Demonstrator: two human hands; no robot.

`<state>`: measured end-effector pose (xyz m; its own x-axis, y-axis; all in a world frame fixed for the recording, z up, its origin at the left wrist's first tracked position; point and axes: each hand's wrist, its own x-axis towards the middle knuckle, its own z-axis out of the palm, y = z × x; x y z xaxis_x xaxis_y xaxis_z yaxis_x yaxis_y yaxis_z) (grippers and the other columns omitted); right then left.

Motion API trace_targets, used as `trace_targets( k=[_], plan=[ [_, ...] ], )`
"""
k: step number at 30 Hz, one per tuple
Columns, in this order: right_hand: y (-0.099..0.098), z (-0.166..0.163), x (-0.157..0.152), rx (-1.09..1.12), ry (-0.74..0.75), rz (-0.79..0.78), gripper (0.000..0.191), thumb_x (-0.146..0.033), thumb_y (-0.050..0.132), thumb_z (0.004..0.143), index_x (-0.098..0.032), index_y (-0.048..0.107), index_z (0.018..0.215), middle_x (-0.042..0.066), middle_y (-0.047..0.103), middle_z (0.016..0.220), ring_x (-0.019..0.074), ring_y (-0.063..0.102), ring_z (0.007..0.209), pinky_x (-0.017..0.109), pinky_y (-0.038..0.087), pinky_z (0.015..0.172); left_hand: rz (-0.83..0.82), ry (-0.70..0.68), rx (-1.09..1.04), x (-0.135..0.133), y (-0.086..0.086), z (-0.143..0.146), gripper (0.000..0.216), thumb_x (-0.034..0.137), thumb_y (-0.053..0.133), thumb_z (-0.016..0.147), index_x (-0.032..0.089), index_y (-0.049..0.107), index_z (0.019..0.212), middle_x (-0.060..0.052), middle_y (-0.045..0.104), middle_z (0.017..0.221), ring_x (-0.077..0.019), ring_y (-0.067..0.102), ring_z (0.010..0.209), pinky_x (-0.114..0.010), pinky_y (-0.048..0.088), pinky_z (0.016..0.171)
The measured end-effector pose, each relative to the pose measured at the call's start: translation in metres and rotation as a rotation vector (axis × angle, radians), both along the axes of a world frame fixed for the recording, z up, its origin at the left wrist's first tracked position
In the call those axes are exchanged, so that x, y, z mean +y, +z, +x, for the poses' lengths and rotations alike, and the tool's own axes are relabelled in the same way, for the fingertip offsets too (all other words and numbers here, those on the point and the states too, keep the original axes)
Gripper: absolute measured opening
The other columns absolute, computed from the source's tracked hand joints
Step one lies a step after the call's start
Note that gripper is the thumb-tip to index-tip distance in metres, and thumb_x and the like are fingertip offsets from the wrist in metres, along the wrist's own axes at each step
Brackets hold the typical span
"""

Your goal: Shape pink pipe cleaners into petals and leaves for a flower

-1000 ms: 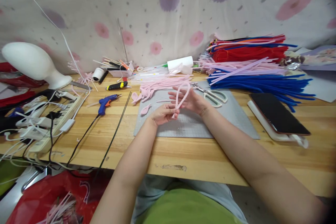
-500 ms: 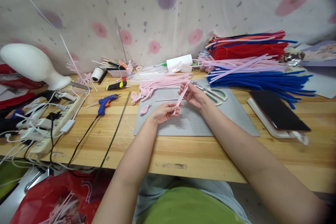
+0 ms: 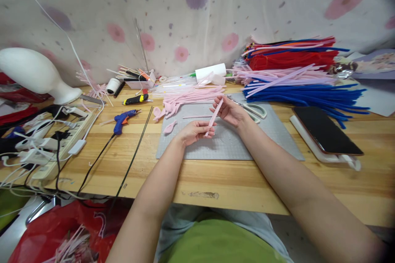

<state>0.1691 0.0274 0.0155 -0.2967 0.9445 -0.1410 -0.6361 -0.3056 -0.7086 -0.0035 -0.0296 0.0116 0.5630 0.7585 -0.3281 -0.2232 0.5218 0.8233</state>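
Note:
Pink pipe cleaners (image 3: 215,114), seemingly folded or laid side by side, slant between my two hands above the grey cutting mat (image 3: 228,148). My left hand (image 3: 197,131) pinches their lower end. At the upper end, the fingers of my right hand (image 3: 228,111) are closed on them. A single pink pipe cleaner (image 3: 196,117) lies on the mat behind my left hand. Left of it rests a pink petal-like piece (image 3: 170,127), with more shaped pink pieces (image 3: 169,108) just beyond. Scissors (image 3: 255,111) with pale handles lie partly hidden behind my right hand.
A blue glue gun (image 3: 123,121) and a thin dark rod (image 3: 135,152) lie to the left, near a power strip (image 3: 66,148) with tangled cables. Pipe-cleaner bundles, including a blue one (image 3: 302,96), are stacked at the back right. A phone (image 3: 327,130) rests at the right.
Both hands stay nearly in place, still holding the pink pipe cleaners. The strip between them has shifted very slightly to the right at its lower end.

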Motion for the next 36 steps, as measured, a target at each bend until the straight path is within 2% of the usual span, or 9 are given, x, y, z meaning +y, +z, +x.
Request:
trace_targets(
  k=[9, 12, 15, 17, 19, 21, 25, 31, 36],
  plan=[
    [0.000, 0.001, 0.000, -0.059, 0.011, 0.054, 0.006, -0.029, 0.059, 0.076, -0.023, 0.058, 0.077, -0.004, 0.068, 0.070, 0.0114, 0.064, 0.075, 0.034, 0.047, 0.087, 0.046, -0.024, 0.061, -0.001, -0.003, 0.002, 0.028, 0.017, 0.069, 0.066, 0.010, 0.065, 0.092, -0.006, 0.067, 0.073, -0.0106, 0.063, 0.063, -0.022, 0.049, 0.063],
    [0.005, 0.008, 0.002, -0.155, 0.046, 0.097, 0.014, -0.034, 0.059, 0.075, -0.024, 0.059, 0.085, -0.003, 0.068, 0.078, 0.0127, 0.063, 0.081, 0.035, 0.047, 0.087, 0.111, -0.001, 0.120, -0.002, -0.005, 0.009, 0.029, 0.019, 0.070, 0.064, 0.009, 0.064, 0.090, -0.007, 0.067, 0.074, -0.0129, 0.064, 0.064, -0.025, 0.050, 0.064],
    [0.012, 0.033, 0.008, -0.498, 0.020, 0.207, 0.028, -0.041, 0.056, 0.075, -0.024, 0.059, 0.096, 0.001, 0.067, 0.087, 0.0139, 0.062, 0.083, 0.034, 0.046, 0.082, 0.188, 0.153, 0.214, 0.001, -0.009, 0.013, 0.024, 0.016, 0.068, 0.065, 0.009, 0.063, 0.086, -0.006, 0.067, 0.070, -0.0120, 0.063, 0.061, -0.023, 0.049, 0.060],
    [0.015, 0.057, 0.011, -0.935, -0.099, 0.302, 0.026, -0.037, 0.061, 0.070, -0.019, 0.062, 0.087, 0.004, 0.067, 0.084, 0.0148, 0.060, 0.079, 0.031, 0.045, 0.078, 0.244, 0.302, 0.284, 0.006, -0.013, 0.012, 0.019, 0.011, 0.064, 0.066, 0.009, 0.062, 0.085, -0.005, 0.066, 0.068, -0.0102, 0.062, 0.058, -0.021, 0.047, 0.056],
    [0.016, 0.082, 0.014, -1.420, -0.047, 0.314, 0.020, -0.032, 0.065, 0.063, -0.017, 0.064, 0.077, 0.005, 0.066, 0.079, 0.0183, 0.059, 0.078, 0.030, 0.044, 0.073, 0.299, 0.440, 0.341, 0.011, -0.016, 0.008, 0.020, 0.007, 0.060, 0.067, 0.010, 0.061, 0.087, -0.003, 0.065, 0.067, -0.0094, 0.061, 0.056, -0.019, 0.046, 0.054],
    [0.015, 0.098, 0.015, -1.698, 0.041, 0.275, 0.019, -0.026, 0.064, 0.061, -0.017, 0.063, 0.078, 0.005, 0.066, 0.079, 0.0193, 0.059, 0.076, 0.028, 0.044, 0.068, 0.337, 0.529, 0.366, 0.014, -0.017, 0.004, 0.027, 0.006, 0.058, 0.068, 0.011, 0.059, 0.094, -0.002, 0.065, 0.066, -0.0099, 0.062, 0.056, -0.020, 0.046, 0.054],
    [0.011, 0.102, 0.013, -1.934, 0.114, 0.317, 0.031, -0.023, 0.060, 0.062, -0.016, 0.060, 0.092, 0.008, 0.064, 0.091, 0.0207, 0.059, 0.080, 0.028, 0.043, 0.067, 0.345, 0.559, 0.340, 0.016, -0.016, -0.001, 0.036, 0.009, 0.058, 0.068, 0.013, 0.053, 0.103, -0.001, 0.064, 0.065, -0.0119, 0.063, 0.057, -0.023, 0.048, 0.055],
    [0.005, 0.087, 0.011, -2.186, 0.007, 0.262, 0.044, -0.031, 0.062, 0.060, -0.014, 0.056, 0.100, 0.017, 0.060, 0.100, 0.0273, 0.058, 0.088, 0.033, 0.044, 0.067, 0.388, 0.585, 0.395, 0.019, -0.020, -0.006, 0.021, 0.017, 0.060, 0.067, 0.016, 0.046, 0.082, 0.000, 0.063, 0.065, -0.0118, 0.062, 0.058, -0.022, 0.047, 0.054],
    [0.013, 0.091, 0.011, -2.114, 0.101, 0.210, 0.024, -0.033, 0.062, 0.060, -0.016, 0.064, 0.077, 0.011, 0.065, 0.077, 0.0229, 0.060, 0.072, 0.030, 0.042, 0.059, 0.475, 0.742, 0.402, 0.024, -0.023, -0.017, 0.025, 0.019, 0.058, 0.068, 0.019, 0.036, 0.080, 0.002, 0.061, 0.067, -0.0120, 0.063, 0.059, -0.023, 0.049, 0.054]
  ],
)
